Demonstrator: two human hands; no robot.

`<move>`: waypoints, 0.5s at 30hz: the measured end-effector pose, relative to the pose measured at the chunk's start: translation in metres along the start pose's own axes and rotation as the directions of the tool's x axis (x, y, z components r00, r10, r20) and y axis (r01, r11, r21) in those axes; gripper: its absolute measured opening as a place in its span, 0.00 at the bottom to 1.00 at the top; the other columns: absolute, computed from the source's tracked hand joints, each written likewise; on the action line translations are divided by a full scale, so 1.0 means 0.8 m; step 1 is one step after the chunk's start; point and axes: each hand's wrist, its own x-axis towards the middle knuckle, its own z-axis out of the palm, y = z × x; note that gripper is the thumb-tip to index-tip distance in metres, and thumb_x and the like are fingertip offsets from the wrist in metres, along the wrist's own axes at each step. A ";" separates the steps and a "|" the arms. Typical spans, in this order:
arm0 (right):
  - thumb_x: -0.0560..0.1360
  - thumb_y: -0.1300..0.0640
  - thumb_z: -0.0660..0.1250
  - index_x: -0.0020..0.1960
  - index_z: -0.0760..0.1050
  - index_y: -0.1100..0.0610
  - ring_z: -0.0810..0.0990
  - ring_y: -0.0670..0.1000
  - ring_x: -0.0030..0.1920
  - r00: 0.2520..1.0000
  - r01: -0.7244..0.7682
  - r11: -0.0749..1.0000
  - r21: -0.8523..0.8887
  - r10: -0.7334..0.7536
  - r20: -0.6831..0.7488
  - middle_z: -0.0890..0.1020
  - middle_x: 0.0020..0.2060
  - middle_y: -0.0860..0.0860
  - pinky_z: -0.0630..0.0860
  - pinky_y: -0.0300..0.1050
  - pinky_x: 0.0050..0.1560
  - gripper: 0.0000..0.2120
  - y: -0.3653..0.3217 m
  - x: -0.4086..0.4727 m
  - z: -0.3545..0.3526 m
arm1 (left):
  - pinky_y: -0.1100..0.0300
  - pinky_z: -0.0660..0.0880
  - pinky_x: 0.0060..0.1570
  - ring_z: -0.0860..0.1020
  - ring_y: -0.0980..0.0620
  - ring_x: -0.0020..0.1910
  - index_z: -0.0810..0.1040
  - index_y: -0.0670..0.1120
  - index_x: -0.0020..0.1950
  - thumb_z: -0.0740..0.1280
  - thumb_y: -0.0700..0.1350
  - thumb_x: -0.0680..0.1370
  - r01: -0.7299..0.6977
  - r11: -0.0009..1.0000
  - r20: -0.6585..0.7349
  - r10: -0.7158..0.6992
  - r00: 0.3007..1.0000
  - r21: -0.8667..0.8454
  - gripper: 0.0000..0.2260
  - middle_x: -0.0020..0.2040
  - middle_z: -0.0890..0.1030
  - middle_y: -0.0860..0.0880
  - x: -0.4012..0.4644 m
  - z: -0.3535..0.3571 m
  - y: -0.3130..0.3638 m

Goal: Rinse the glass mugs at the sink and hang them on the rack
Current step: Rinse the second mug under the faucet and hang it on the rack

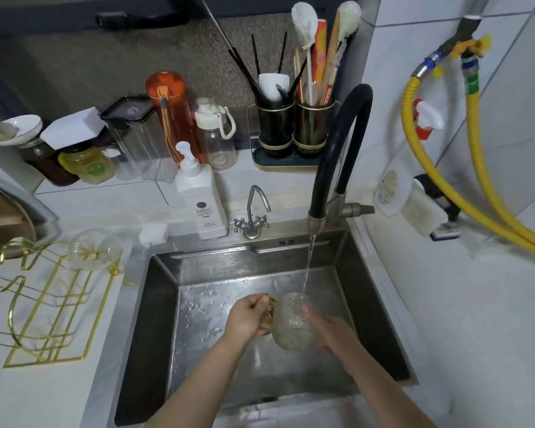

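Over the steel sink I hold a textured glass mug under the water stream from the black faucet. My left hand grips the mug's gold handle on its left side. My right hand wraps around the mug's right side, fingers on the glass. A second glass mug hangs upside down on the far end of the gold wire rack, which stands on the counter left of the sink.
A soap pump bottle and a small tap stand behind the sink. Jars, bottles and utensil holders line the back counter. Yellow hoses hang on the right wall. A pot lid sits far left.
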 end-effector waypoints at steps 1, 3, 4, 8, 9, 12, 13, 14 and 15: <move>0.72 0.32 0.59 0.60 0.77 0.57 0.82 0.55 0.52 0.999 -0.034 0.999 0.015 0.034 0.000 0.81 0.50 0.55 0.77 0.53 0.60 0.32 0.001 -0.003 0.003 | 0.62 0.77 0.26 0.77 0.54 0.23 0.78 0.48 0.41 0.61 0.44 0.81 -0.005 0.999 -0.003 0.005 1.000 0.052 0.10 0.36 0.80 0.47 -0.001 -0.003 -0.002; 0.71 0.30 0.58 0.60 0.76 0.59 0.84 0.55 0.46 0.994 -0.107 0.993 0.044 0.107 -0.002 0.83 0.47 0.56 0.81 0.48 0.51 0.34 0.002 -0.006 0.008 | 0.62 0.76 0.27 0.77 0.55 0.22 0.78 0.50 0.38 0.61 0.46 0.80 -0.005 0.993 -0.017 0.007 1.000 0.121 0.11 0.36 0.80 0.49 -0.001 -0.007 -0.004; 0.71 0.30 0.58 0.60 0.75 0.59 0.84 0.55 0.44 0.991 -0.132 0.990 0.051 0.132 0.001 0.84 0.46 0.58 0.81 0.45 0.43 0.35 0.000 -0.008 0.010 | 0.60 0.76 0.28 0.77 0.55 0.22 0.78 0.50 0.38 0.62 0.47 0.80 -0.001 0.991 -0.021 0.004 1.000 0.132 0.12 0.36 0.80 0.49 -0.001 -0.008 -0.004; 0.73 0.32 0.56 0.56 0.77 0.58 0.80 0.51 0.40 0.998 -0.056 0.998 -0.002 0.056 -0.031 0.83 0.41 0.55 0.75 0.42 0.41 0.31 -0.014 -0.011 0.005 | 0.62 0.77 0.24 0.77 0.55 0.22 0.78 0.47 0.42 0.62 0.47 0.80 -0.009 0.994 -0.004 0.009 1.000 0.104 0.09 0.40 0.81 0.46 0.002 -0.011 0.003; 0.75 0.33 0.55 0.51 0.77 0.56 0.77 0.48 0.37 0.999 -0.002 0.999 -0.036 0.001 -0.037 0.80 0.35 0.51 0.74 0.43 0.43 0.27 -0.018 -0.012 0.001 | 0.64 0.76 0.23 0.77 0.55 0.23 0.77 0.46 0.46 0.62 0.46 0.80 -0.015 0.995 -0.006 0.016 1.000 0.095 0.07 0.42 0.81 0.46 0.004 -0.010 0.006; 0.75 0.35 0.57 0.44 0.76 0.54 0.76 0.49 0.39 0.992 0.112 0.990 -0.085 -0.116 -0.049 0.77 0.35 0.49 0.73 0.46 0.48 0.22 -0.031 -0.008 -0.010 | 0.64 0.76 0.25 0.76 0.56 0.25 0.76 0.45 0.55 0.61 0.45 0.80 -0.045 0.997 -0.039 0.048 0.998 0.064 0.07 0.44 0.80 0.47 0.009 -0.009 0.015; 0.74 0.35 0.59 0.47 0.77 0.54 0.78 0.50 0.43 0.987 0.140 0.985 -0.098 -0.147 -0.063 0.79 0.40 0.50 0.73 0.47 0.51 0.22 -0.035 -0.007 -0.012 | 0.63 0.77 0.28 0.77 0.55 0.28 0.76 0.45 0.58 0.61 0.44 0.81 -0.060 0.996 -0.044 0.063 0.997 0.067 0.09 0.46 0.80 0.47 0.012 -0.008 0.018; 0.73 0.35 0.61 0.52 0.77 0.54 0.79 0.51 0.47 0.979 0.171 0.979 -0.112 -0.181 -0.089 0.81 0.45 0.51 0.73 0.46 0.52 0.23 -0.037 -0.002 -0.015 | 0.62 0.78 0.31 0.78 0.53 0.31 0.76 0.45 0.60 0.60 0.44 0.81 -0.078 0.994 -0.045 0.082 0.996 0.070 0.10 0.49 0.80 0.46 0.014 -0.007 0.023; 0.72 0.35 0.63 0.56 0.76 0.54 0.80 0.50 0.50 0.972 0.191 0.973 -0.131 -0.206 -0.111 0.81 0.48 0.50 0.73 0.44 0.52 0.25 -0.038 0.003 -0.019 | 0.61 0.79 0.32 0.79 0.52 0.34 0.75 0.46 0.62 0.60 0.44 0.81 -0.102 0.993 -0.045 0.105 0.993 0.066 0.11 0.52 0.80 0.46 0.015 -0.005 0.027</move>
